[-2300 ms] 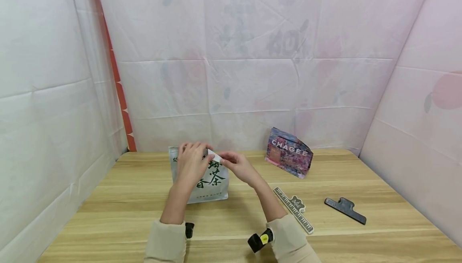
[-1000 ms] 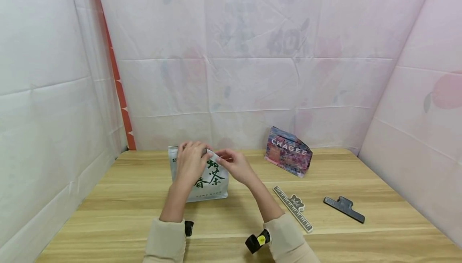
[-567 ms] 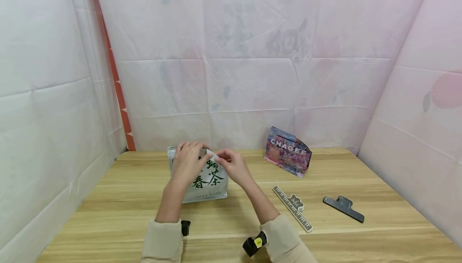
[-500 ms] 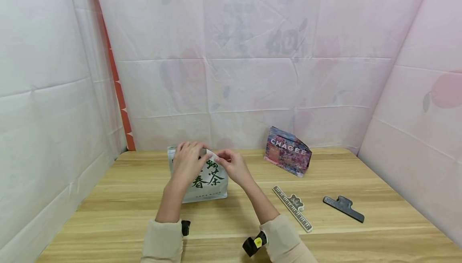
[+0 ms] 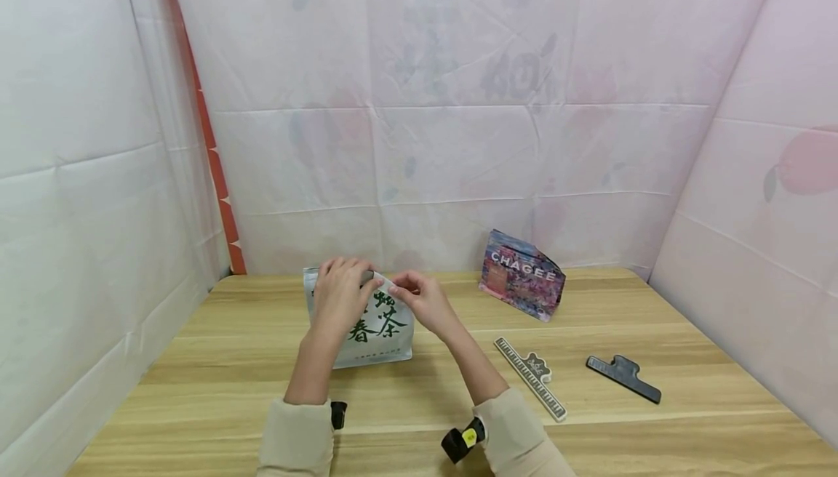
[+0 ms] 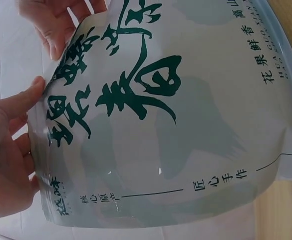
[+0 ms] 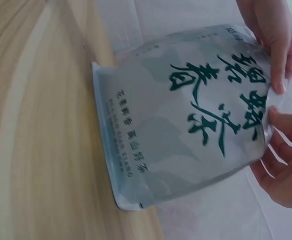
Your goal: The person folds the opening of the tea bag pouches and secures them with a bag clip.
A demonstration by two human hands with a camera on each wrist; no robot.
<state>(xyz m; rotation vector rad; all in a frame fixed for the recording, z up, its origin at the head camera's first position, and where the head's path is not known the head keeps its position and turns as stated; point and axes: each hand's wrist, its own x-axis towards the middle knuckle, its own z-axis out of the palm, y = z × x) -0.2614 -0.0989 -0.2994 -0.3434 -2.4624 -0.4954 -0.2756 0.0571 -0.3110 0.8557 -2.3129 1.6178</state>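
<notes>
On my feed, I see left hand [image 5: 340, 294] and right hand [image 5: 424, 299] pinching the bag [image 5: 381, 342] by its top near the far edge of the surface [image 5: 229, 361], and I judge uneven pulling could tip it.

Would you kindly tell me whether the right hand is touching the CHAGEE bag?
No, the right hand pinches the top edge of the green-lettered bag, apart from the CHAGEE bag.
</notes>
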